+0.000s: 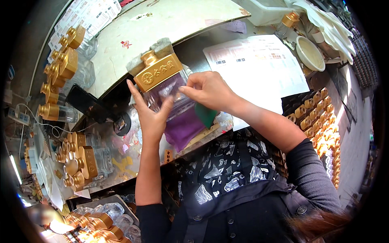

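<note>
A square clear glass bottle (182, 110) with a gold embossed shoulder and neck (158, 73) lies tilted in front of me, its neck pointing away. Purple cloth (184, 131) lies under it and shows through the glass. My left hand (152, 115) grips the bottle from the left, thumb on its upper face and forefinger stretched along the side by the gold part. Over the right side of the glass, my right hand (212, 91) is closed in a pinch; what sits between its fingertips is too small to make out. Beneath the right wrist is a green cloth (206, 115).
Gold-topped bottles (67, 65) line the left, with more (87, 162) nearer. A phone (85, 101) stands on a round-based holder. Printed sheets (255, 65) and a white bowl (310, 53) lie right. Rows of gold tops (314, 113) stand below. A pale board (162, 24) spans the back.
</note>
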`<state>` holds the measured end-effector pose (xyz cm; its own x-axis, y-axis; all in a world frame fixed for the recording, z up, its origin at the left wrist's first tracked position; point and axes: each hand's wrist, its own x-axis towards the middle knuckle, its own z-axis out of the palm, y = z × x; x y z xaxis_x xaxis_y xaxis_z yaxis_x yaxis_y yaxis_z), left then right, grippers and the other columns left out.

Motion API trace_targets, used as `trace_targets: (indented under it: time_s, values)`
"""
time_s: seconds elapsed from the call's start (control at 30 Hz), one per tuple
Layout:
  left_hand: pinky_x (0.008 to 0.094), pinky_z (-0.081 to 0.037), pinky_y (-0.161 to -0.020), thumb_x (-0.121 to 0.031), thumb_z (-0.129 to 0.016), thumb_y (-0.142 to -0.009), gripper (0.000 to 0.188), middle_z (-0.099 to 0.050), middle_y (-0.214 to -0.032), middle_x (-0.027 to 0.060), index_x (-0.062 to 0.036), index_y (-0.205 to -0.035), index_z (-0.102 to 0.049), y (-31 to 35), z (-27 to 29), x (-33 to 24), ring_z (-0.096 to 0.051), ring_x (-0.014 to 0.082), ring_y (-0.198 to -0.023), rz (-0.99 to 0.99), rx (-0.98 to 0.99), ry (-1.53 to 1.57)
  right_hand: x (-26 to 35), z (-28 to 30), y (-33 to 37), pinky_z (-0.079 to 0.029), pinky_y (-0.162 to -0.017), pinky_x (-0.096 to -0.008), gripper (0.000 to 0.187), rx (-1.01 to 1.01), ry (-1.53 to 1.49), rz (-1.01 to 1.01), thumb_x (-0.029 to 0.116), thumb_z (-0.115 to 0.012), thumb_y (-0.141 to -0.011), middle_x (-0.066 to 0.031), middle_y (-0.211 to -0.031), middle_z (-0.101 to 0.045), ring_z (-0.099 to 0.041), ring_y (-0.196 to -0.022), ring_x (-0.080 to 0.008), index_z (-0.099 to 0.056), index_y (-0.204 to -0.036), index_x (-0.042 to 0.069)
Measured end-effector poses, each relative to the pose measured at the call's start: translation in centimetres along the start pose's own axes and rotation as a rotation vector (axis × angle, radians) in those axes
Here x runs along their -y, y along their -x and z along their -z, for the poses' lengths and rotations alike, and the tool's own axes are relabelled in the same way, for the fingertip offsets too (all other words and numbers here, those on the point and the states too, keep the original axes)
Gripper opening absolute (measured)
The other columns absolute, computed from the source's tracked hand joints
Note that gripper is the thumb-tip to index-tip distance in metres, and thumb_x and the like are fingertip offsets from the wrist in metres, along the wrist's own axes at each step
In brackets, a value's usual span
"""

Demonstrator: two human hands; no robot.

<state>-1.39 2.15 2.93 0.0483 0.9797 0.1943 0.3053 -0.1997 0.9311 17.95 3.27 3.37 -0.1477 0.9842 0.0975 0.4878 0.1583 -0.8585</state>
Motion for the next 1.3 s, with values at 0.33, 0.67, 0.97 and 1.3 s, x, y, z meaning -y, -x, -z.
trace_targets:
  time_s: [0.33,0.67,0.97,1.3]
  values:
    - [0.0341,-0.044,-0.098,-0.019,-0.066,-0.089,0.067,-0.046,-0.132,0.0124,-0.0033,-0.143,-0.028,-1.2,1.0,1.0,-0.053,0.0214,-0.115,0.228,0.155,0.413,-0.7,1.8,-0.6,-0.043,-0.064,-0.0248,0.058,0.174,-0.308,-0.357,0.058,-0.058,-0.085,-0.0037,-0.075,-0.058,-0.053,-0.071,-0.0104,-0.067,-0.097,0.002]
    - [0.0332,-0.044,-0.098,-0.008,-0.070,-0.084,0.083,-0.046,-0.134,0.0139,-0.0026,-0.148,-0.019,0.3,2.0,0.4,-0.052,0.0217,-0.118,0.306,0.151,0.423,-2.3,0.9,-0.6,-0.048,-0.074,-0.0268,0.059,0.383,-0.213,-0.207,0.046,-0.068,-0.083,-0.0108,-0.091,-0.068,-0.061,-0.081,-0.0136,-0.062,-0.119,0.000]
    - [0.0325,-0.045,-0.097,-0.006,-0.070,-0.083,0.082,-0.046,-0.133,0.0129,-0.0019,-0.147,-0.021,1.3,2.1,1.5,-0.053,0.0228,-0.117,0.275,0.143,0.451,-2.6,0.7,-0.2,-0.047,-0.070,-0.0236,0.057,0.384,-0.292,-0.205,0.041,-0.069,-0.085,-0.0062,-0.089,-0.067,-0.058,-0.079,-0.0082,-0.059,-0.122,-0.001]
    - [0.0342,-0.046,-0.095,-0.009,-0.075,-0.079,0.092,-0.048,-0.130,0.0156,-0.0029,-0.149,-0.015,0.9,1.0,0.8,-0.055,0.0236,-0.113,0.264,0.076,0.395,-1.8,0.1,0.3,-0.045,-0.061,-0.0288,0.061,0.252,-0.163,-0.225,0.055,-0.070,-0.077,-0.0055,-0.072,-0.062,-0.054,-0.065,-0.0121,-0.067,-0.104,0.000]
